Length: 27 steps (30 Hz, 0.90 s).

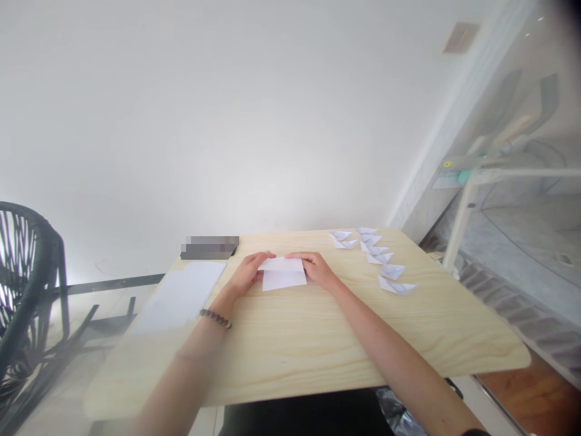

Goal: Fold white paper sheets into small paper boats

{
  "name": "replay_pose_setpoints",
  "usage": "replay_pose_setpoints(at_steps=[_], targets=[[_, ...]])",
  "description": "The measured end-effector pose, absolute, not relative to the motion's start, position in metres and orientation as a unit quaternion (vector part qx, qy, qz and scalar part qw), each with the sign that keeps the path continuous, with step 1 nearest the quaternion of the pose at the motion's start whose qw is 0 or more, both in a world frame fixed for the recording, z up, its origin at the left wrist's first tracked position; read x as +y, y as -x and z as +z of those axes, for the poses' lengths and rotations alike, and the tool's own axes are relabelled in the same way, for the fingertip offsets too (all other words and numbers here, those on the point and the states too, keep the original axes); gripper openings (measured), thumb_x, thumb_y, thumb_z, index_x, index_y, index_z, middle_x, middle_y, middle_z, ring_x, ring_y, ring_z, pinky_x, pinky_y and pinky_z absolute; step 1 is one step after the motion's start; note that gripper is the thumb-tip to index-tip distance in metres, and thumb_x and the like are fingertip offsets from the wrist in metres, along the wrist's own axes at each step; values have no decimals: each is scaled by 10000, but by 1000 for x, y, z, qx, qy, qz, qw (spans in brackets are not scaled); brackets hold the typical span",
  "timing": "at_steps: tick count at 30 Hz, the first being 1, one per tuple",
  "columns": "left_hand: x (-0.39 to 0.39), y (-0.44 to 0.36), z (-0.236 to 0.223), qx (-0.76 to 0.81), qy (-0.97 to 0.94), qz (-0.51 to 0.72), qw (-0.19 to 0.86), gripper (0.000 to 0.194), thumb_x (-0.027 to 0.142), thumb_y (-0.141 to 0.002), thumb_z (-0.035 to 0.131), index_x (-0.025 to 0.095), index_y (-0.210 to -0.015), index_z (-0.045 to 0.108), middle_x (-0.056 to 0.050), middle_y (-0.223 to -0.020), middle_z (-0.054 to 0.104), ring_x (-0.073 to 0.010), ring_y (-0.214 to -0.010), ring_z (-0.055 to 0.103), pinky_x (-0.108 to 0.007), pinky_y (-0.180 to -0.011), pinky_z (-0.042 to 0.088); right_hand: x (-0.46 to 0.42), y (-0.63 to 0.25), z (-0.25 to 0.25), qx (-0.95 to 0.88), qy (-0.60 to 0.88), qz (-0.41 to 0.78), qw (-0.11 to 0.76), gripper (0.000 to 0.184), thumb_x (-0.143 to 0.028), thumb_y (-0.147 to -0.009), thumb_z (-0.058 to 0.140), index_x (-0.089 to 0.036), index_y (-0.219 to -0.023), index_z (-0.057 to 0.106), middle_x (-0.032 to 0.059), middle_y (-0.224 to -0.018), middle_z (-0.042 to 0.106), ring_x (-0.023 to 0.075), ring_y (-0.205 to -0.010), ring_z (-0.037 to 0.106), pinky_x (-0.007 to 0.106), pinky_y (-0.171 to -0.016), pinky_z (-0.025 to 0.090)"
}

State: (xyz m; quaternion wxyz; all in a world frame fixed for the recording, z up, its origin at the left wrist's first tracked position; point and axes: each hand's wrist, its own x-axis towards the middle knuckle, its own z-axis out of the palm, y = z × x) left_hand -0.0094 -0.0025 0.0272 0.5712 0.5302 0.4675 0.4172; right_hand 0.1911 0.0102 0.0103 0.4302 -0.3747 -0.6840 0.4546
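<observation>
Head view shows me a person at a pale wooden table (290, 345), with two bare forearms stretched forward over its surface. Between the hands is a folded white sheet (284, 280), near the middle of the far half of the table. A crease goes across it, so an upper flap and a lower part can be seen, and the lower part points towards the person. The left hand (246, 274) has its grip clamped on the left side of this sheet, up by the flap. The right hand (319, 268) has its grip clamped on the right side, with fingers lying along the far edge. On the left wrist there is a bracelet of dark beads (215, 318). Beside the left arm, a flat pile of white paper (185, 293) lies on the table, and just behind it is a dark object (209, 249), which is blurred, so I cannot tell what it is. To the right of the right hand stand several small paper boats (380, 257), in a loose group. A dark woven chair (40, 272) is at the far left
</observation>
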Motion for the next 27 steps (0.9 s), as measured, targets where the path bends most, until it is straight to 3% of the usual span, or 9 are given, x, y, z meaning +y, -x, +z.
replay_pose_setpoints(at_steps=[3, 8, 12, 15, 19, 22, 27], targets=[[-2, 8, 25, 473, -581, 401, 527, 397, 450, -652, 593, 143, -902, 622, -48, -811, 627, -141, -664, 544, -216, -543, 387, 9, -192, 12, -687, 389, 445, 422, 351, -149, -715, 382, -222, -902, 670, 0, -1001, 636, 156, -944, 554, 296, -828, 428], [1, 9, 21, 474, -574, 415, 524, 392, 425, -666, 598, 148, -944, 605, -43, -813, 623, -127, -637, 531, -215, -542, 379, 8, -197, 14, -661, 364, 527, 391, 367, -214, -747, 359, -202, -996, 629, 22, -993, 623, 130, -714, 571, 251, -616, 465], [1, 9, 21, 479, -574, 413, 520, 412, 430, -667, 598, 144, -964, 597, -41, -784, 620, -131, -622, 534, -216, -519, 373, 9, -197, 13, -642, 332, 577, 380, 407, -340, -810, 306, -164, -1015, 610, 51, -908, 627, 140, -707, 572, 250, -596, 459], [0, 9, 23, 475, -575, 408, 526, 408, 425, -655, 607, 146, -954, 598, -39, -788, 622, -136, -633, 540, -220, -532, 380, 9, -194, 12, -657, 381, 521, 389, 404, -436, -798, 370, -168, -964, 622, 38, -793, 618, 119, -632, 538, 221, -543, 430], [-1, 9, 22, 470, -579, 409, 526, 391, 409, -648, 615, 149, -939, 595, -34, -784, 618, -137, -646, 541, -218, -543, 386, 8, -191, 11, -695, 383, 455, 405, 293, -399, -749, 483, -190, -918, 601, 6, -751, 581, 89, -575, 483, 186, -489, 381], [-1, 11, 18, 465, -589, 411, 518, 380, 398, -665, 605, 150, -952, 582, -37, -797, 611, -134, -650, 538, -213, -535, 381, 8, -190, 11, -695, 386, 449, 407, 257, -395, -764, 461, -195, -889, 565, -24, -626, 525, 69, -484, 418, 172, -433, 329], [0, 13, 14, 462, -604, 415, 500, 373, 388, -685, 595, 155, -975, 565, -40, -831, 603, -132, -666, 536, -216, -553, 383, 12, -187, 6, -671, 412, 422, 449, 240, -418, -778, 435, -197, -829, 515, -27, -595, 505, 73, -476, 426, 169, -416, 315]])
